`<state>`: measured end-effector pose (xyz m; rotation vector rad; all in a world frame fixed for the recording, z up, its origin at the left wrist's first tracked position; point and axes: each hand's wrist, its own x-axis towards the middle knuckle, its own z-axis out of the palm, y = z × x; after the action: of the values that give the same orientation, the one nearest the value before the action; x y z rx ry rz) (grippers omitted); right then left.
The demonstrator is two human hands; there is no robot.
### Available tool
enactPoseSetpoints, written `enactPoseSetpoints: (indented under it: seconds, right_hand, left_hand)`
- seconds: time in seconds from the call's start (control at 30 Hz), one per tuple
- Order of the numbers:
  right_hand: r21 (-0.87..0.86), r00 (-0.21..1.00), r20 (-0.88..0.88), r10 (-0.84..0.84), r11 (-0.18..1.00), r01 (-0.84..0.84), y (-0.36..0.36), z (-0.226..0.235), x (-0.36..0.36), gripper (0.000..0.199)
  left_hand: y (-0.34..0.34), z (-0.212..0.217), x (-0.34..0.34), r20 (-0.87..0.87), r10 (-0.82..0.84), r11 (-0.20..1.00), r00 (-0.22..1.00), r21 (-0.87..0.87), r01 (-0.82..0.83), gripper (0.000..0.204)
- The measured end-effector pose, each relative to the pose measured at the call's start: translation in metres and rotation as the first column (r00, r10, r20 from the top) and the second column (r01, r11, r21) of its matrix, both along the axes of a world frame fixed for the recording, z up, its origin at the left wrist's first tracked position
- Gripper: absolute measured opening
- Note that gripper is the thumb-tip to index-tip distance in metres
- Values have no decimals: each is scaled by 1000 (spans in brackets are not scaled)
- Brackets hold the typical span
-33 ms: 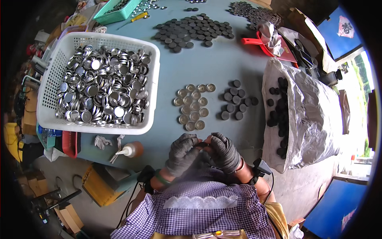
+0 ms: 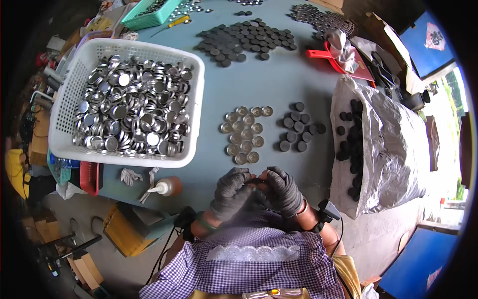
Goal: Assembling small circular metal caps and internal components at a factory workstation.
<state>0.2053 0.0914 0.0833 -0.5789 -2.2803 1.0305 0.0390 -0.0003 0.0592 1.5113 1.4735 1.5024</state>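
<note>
At the near edge of the table, my left hand point(image 2: 231, 194) and my right hand point(image 2: 283, 193), both in grey fingerless wraps, meet at their fingertips. Pinched between them is a small black disc point(image 2: 257, 181), mostly covered by the fingers, so its details are hard to see. Just beyond my hands lies a cluster of shiny round metal cups point(image 2: 246, 133), open side up. A smaller group of thick black discs point(image 2: 297, 117) sits to the right of these cups.
A white plastic basket point(image 2: 195, 119) full of metal cups stands at left. A white woven sack point(image 2: 393, 149) spilling black discs lies at right. Farther back are many black discs point(image 2: 244, 37) and a red dustpan point(image 2: 318, 53). A squeeze bottle point(image 2: 172, 186) is near the front edge.
The whole view has shifted slightly, so the table's things appear a little to the right. My fingers still pinch together, now covering more of the black disc.
</note>
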Motion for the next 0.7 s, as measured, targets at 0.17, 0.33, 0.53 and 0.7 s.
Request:
enactPoseSetpoints:
  seconds: [0.17,0.33,0.53,0.7]
  right_hand:
    - [150,992,-93,-82,984,95,-2,-5,2,20]
    - [22,995,-75,-59,998,61,-2,-34,14,16]
    - [-663,986,-112,-126,748,20,-7,-30,4,22]
    - [-907,950,-254,-181,387,-169,-9,-36,0,35]
  left_hand:
    - [1,-16,16,125,-48,998,991,-43,54,22]
    - [-7,-24,26,263,39,999,964,-46,-27,18]
    - [-9,-11,20,180,123,992,976,-3,-125,24]
    - [-18,-4,18,105,26,993,994,114,-38,48]
